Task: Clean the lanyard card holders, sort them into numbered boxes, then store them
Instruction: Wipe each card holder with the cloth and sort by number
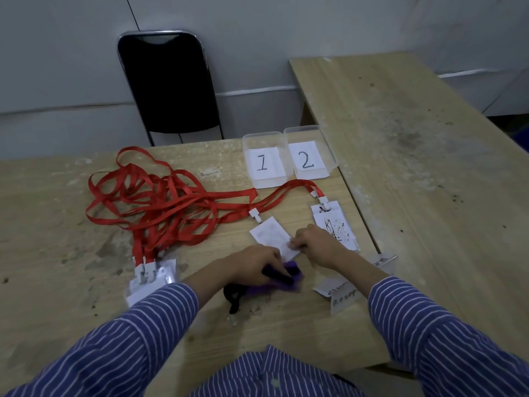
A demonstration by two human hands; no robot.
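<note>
Card holder [272, 237] near the counter's [57, 253] right edge, pinched at its near corner by the right hand [315, 245]; left hand [257, 263] gripping purple cloth [286, 279]; probably light, bendy, slippery plastic; best held by the edges.

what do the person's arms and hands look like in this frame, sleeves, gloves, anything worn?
Both arms wear long sleeves of a blue shirt with thin white stripes: the left sleeve and right sleeve both end short of the wrist, leaving the forearms bare. The left hand and right hand are bare: no gloves. No watch, ring or band is visible. The same striped fabric shows at the torso, bottom centre.
</note>
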